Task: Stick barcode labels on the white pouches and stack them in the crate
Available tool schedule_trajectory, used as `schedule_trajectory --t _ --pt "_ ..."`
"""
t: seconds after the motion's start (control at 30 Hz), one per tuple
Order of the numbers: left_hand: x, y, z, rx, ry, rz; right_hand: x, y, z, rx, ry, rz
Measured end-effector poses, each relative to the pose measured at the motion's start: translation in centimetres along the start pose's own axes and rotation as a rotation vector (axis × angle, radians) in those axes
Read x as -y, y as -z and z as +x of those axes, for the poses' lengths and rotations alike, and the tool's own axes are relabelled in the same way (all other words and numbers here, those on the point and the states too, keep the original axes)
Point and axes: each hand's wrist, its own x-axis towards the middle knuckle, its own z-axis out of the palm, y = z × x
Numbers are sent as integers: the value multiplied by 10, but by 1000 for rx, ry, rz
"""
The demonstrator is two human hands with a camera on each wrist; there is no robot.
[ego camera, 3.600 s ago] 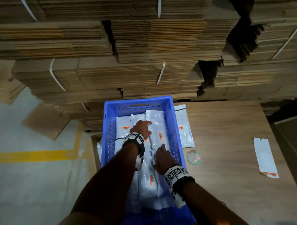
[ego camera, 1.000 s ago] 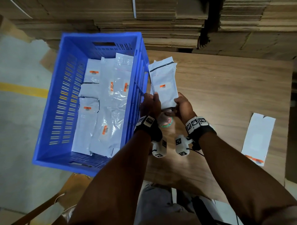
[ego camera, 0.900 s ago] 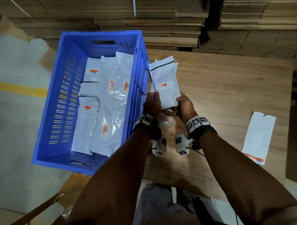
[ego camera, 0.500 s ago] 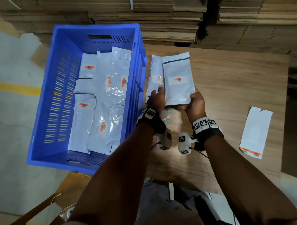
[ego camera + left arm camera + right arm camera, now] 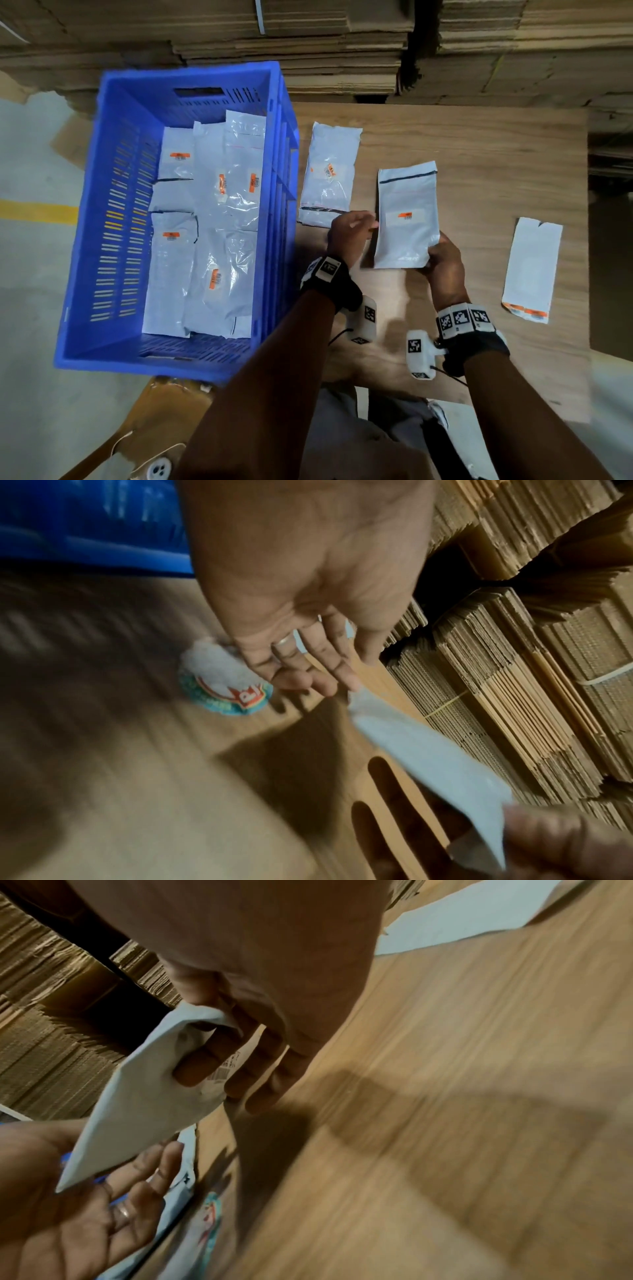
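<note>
My right hand (image 5: 434, 254) pinches the lower right corner of a white pouch (image 5: 407, 216) and holds it above the wooden table (image 5: 479, 154). An orange barcode label shows on the pouch's face. My left hand (image 5: 356, 224) is open just left of that pouch and holds nothing. In the left wrist view its fingers (image 5: 308, 677) are straight. A second labelled pouch (image 5: 330, 171) lies flat on the table beside the blue crate (image 5: 102, 205). Several labelled pouches lie in the crate. The right wrist view shows my fingers (image 5: 202, 1064) curled under the held pouch (image 5: 137, 1104).
A white label sheet (image 5: 531, 270) with orange labels at its near end lies on the table's right side. A round colourful roll (image 5: 226, 691) sits on the table under my left hand. Stacks of flat cardboard (image 5: 342, 51) stand behind the table.
Half a second ago both hands held two pouches together. Now one pouch lies on the table by the crate, my left hand has let go, and my right hand has carried the other rightwards.
</note>
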Motion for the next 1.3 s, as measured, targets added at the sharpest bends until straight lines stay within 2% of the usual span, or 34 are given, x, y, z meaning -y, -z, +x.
schedule_trajectory --t 0.13,0.3,0.4,0.5,0.57,0.73,0.8,0.87,0.93,1.0,1.17,1.3 --pt "17 -14 -8 52 -51 2 -3 20 -21 -85 107 -247" --pt "38 -37 -16 110 17 81 -13 52 -34 -166 92 -340" --pt "53 -53 -22 56 38 147 -15 65 -41 -174 67 -378" --pt "57 -65 -29 14 62 121 -21 79 -43 -159 24 -414" --pt "65 -74 -33 -30 31 136 -26 91 -46 -158 25 -463" --pt "90 -101 -45 -81 6 144 -28 135 -64 -83 13 -684" --pt "95 -111 -53 -92 -9 163 -27 155 -72 -59 79 -871" --pt "101 -119 -60 -106 -29 157 -25 173 -79 -128 219 -1049" --pt "107 -124 -64 -125 -34 156 -22 184 -81 -197 404 -1092" --pt "112 -127 -64 -148 -38 132 -18 182 -80 -187 511 -1043" --pt "129 -134 -53 -114 -20 99 -25 156 -56 -18 543 -1044" --pt "128 -128 -51 -44 -7 211 -36 147 -36 -38 569 -1040"
